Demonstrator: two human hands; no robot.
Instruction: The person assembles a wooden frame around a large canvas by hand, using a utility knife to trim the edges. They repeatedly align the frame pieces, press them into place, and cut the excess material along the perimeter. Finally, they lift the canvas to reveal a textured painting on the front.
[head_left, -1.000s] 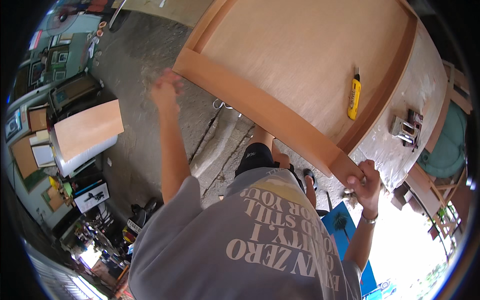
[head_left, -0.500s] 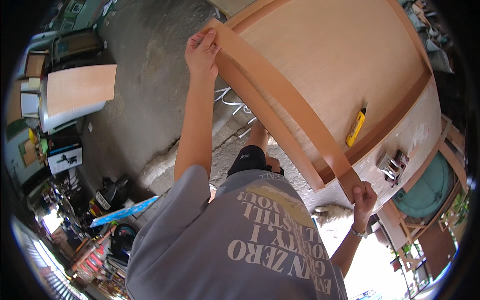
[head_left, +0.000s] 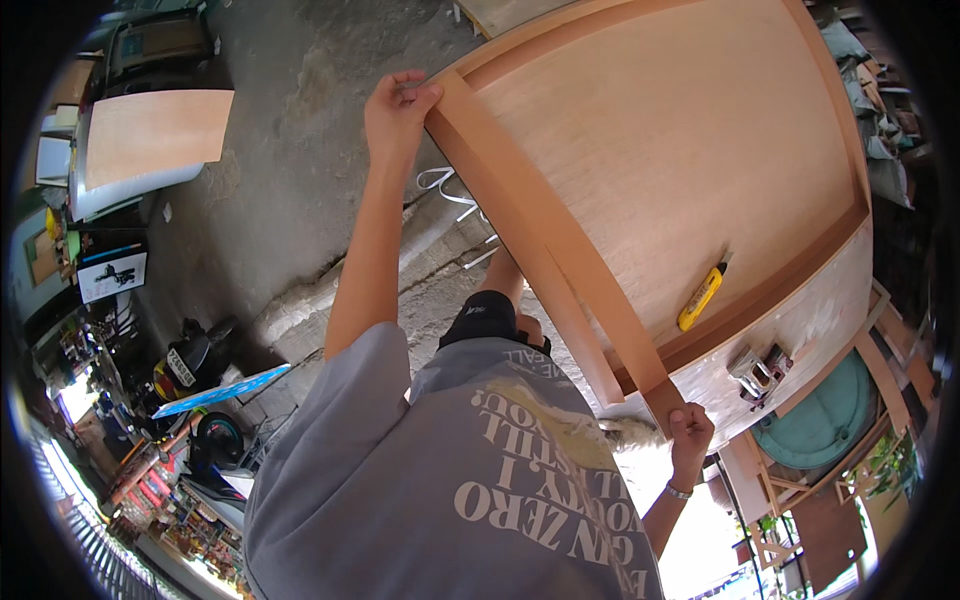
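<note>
Brown strip [head_left: 585, 265]: long, thin, flat; stretched between my two hands, lying along the near rim of the frame, with a narrow slit showing between strip and rim toward my right hand.
Left hand [head_left: 400, 105]: pinching the strip's far end, thumb on top, at the frame's corner.
Right hand [head_left: 690, 430]: grasping the other end between thumb and fingers, just past the opposite corner; metal band [head_left: 679, 491] on that wrist.
Frame [head_left: 568, 335]: shallow, brown raised rims round a pale board [head_left: 660, 170]; reaches away from both hands.
Yellow cutter [head_left: 702, 298]: inside the frame, beyond my right hand, blade end pointing away from me.
Table [head_left: 820, 320]: pale, stained, under the frame.
Metal tool [head_left: 752, 372]: on the table, near my right hand and to its right; exact kind unclear.
Teal oval piece [head_left: 815, 410]: farther right of that hand, among wooden pieces.
White cords [head_left: 437, 180]: below my left hand.
Floor [head_left: 290, 150]: grey, rough, left of my left hand.
</note>
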